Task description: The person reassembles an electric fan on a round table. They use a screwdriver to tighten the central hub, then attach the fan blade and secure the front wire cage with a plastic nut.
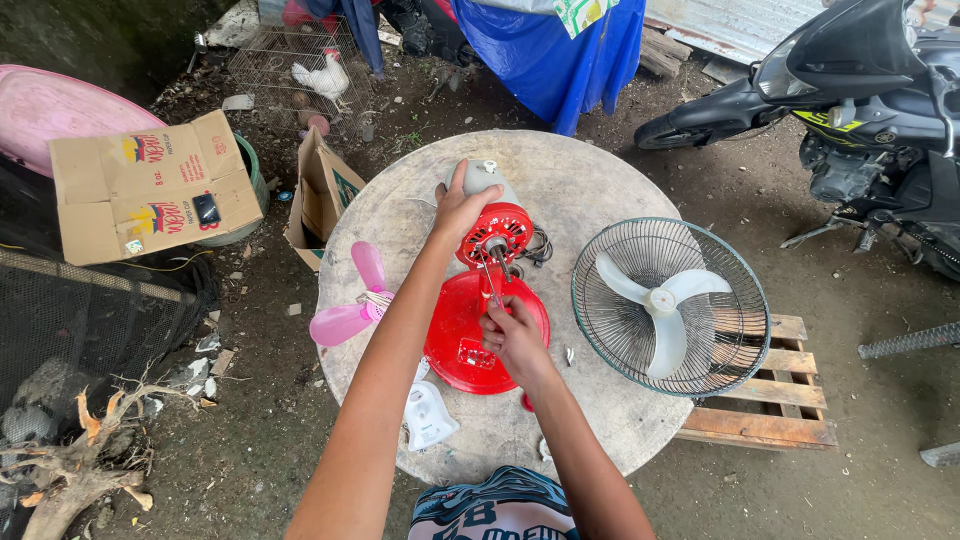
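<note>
On a round concrete table [600, 180] lies a dismantled red fan. My left hand [458, 208] grips the red motor housing [503, 226] with its grey rear cap [480, 176], holding it upright. My right hand [512, 338] holds a screwdriver [492, 282] whose tip points up into the front of the motor. Under my right hand lies the round red fan base [455, 345]. A pink fan blade [350, 300] rests at the table's left edge, and a white plastic part [430, 415] lies near the front edge.
A wire fan guard with a white blade [668, 305] leans on the table's right side over a wooden pallet [775, 400]. A motorcycle [860, 110] stands at the right. Cardboard boxes [150, 185], a cage with a white chicken [325, 75] and a blue tarp [560, 50] lie beyond.
</note>
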`<state>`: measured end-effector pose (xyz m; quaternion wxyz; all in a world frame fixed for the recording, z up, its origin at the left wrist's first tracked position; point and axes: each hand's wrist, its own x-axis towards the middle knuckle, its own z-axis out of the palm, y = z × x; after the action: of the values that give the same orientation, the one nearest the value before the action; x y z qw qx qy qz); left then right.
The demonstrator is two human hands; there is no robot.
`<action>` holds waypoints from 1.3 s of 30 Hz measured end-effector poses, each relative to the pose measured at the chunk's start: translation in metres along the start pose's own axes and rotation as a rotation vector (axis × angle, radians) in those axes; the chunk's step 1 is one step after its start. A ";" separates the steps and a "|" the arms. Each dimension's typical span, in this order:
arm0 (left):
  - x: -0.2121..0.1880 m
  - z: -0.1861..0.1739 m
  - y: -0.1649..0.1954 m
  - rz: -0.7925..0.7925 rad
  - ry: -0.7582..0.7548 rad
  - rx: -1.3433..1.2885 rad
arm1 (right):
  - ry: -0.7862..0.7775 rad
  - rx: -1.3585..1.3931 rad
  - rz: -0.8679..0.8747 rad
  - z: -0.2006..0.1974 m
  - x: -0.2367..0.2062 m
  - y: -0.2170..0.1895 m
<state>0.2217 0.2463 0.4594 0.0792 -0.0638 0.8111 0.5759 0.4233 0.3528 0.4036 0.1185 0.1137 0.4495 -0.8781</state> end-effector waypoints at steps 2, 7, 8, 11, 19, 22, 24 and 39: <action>0.013 -0.002 -0.003 0.019 0.006 -0.018 | 0.181 -0.495 -0.257 0.009 0.011 0.004; 0.039 -0.005 -0.011 0.014 0.009 -0.008 | 0.175 -0.169 -0.116 0.014 0.046 0.016; 0.046 -0.007 -0.011 0.013 0.006 -0.010 | 0.172 -0.103 -0.089 0.013 0.055 0.018; 0.057 -0.013 -0.012 0.002 0.003 0.002 | -0.172 0.586 0.190 0.007 0.070 0.022; 0.099 -0.030 -0.013 -0.012 -0.009 0.012 | -0.105 0.248 0.068 0.016 0.112 0.019; 0.113 -0.029 -0.017 -0.016 -0.008 0.010 | 0.130 -0.298 -0.170 0.026 0.119 0.021; 0.125 -0.030 -0.019 -0.012 -0.004 0.010 | 0.235 -0.625 -0.346 0.031 0.128 0.021; 0.181 -0.040 -0.026 0.008 0.001 -0.002 | 0.075 0.103 0.037 0.022 0.193 0.028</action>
<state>0.0478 0.1977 0.4114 0.0765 -0.0610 0.8108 0.5771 0.2471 0.2982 0.3357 0.1118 0.1605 0.4055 -0.8929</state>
